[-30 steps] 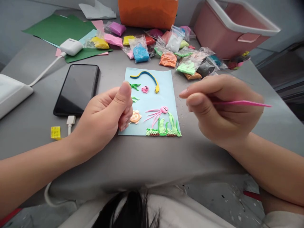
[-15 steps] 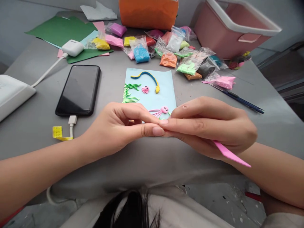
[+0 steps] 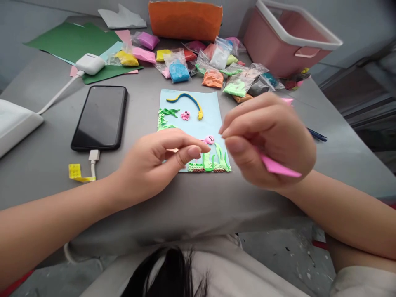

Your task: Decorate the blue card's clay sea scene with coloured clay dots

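My left hand (image 3: pixel 156 159) hovers over the lower left of a light blue card (image 3: pixel 210 107), thumb and forefinger pinched together; anything between them is too small to make out. To the right of the card, my right hand (image 3: pixel 270 142) is raised and closed around a pink plastic clay tool (image 3: pixel 280 167), whose flat end sticks out below the palm. Clay figures lie on the card: a blue and yellow eel (image 3: pixel 200 116), a small pink octopus (image 3: pixel 185 116) and a pink jellyfish (image 3: pixel 209 140) partly behind my left fingertips. Green clay seaweed (image 3: pixel 220 154) lines the lower edge.
Several bags of coloured clay (image 3: pixel 179 72) lie behind the card. A phone (image 3: pixel 100 117) with a cable is at left, near a white earphone case (image 3: pixel 90 64) and green paper (image 3: pixel 74 41). A pink bin (image 3: pixel 278 45) and an orange box (image 3: pixel 185 20) stand at the back.
My hands have come apart: the right one has lifted away up and to the right with the pink tool. The left one stays about where it was, and more of the card's lower edge shows.
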A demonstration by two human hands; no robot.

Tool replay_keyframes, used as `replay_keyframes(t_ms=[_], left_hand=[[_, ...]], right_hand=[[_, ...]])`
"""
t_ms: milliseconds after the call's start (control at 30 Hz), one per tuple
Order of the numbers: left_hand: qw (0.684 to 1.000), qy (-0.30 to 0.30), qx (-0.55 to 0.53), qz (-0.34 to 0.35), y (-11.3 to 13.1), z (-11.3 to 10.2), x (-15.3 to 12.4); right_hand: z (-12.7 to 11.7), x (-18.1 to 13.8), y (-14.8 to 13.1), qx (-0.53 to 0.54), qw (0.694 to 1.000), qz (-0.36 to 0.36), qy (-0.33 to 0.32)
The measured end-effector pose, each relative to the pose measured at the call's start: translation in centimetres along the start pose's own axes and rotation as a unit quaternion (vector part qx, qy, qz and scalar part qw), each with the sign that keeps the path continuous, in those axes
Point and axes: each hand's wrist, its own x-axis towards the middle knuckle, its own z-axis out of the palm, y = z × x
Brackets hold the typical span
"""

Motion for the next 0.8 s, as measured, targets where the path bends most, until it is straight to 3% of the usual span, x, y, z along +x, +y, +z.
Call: replay_keyframes(t_ms=[67, 167, 233, 300, 533, 800], left_hand=[[0.990, -0.004, 0.100, 0.096, -0.4, 0.0, -0.2], [0.953, -0.053, 0.227, 0.196, -1.3, 0.1, -0.2], [0.935, -0.092, 0.284, 0.193, -1.8, 0.2, -0.2], [0.924, -0.115, 0.319, 0.176, -2.1, 0.3, -0.1], [0.907, -0.164, 0.361, 0.140, -2.1, 0.1, 0.0], [0.894, -0.166, 0.390, 0.145, -2.0, -0.9, 0.1]], right_hand=[[-0.1, 0.5, 0.2, 0.028, 0.999, 0.025, 0.039], [-0.8, 1.0, 0.6, 0.024, 0.997, -0.021, 0.071], [-1.5, 1.2, 0.7, -0.023, 0.999, -0.041, 0.024], [-2.1, 1.2, 0.7, -0.060, 0.997, 0.014, -0.046], [-2.6, 1.0, 2.0, -0.047, 0.995, 0.056, -0.064], [-2.9, -0.3, 4.0, 0.025, 0.993, 0.048, -0.107]])
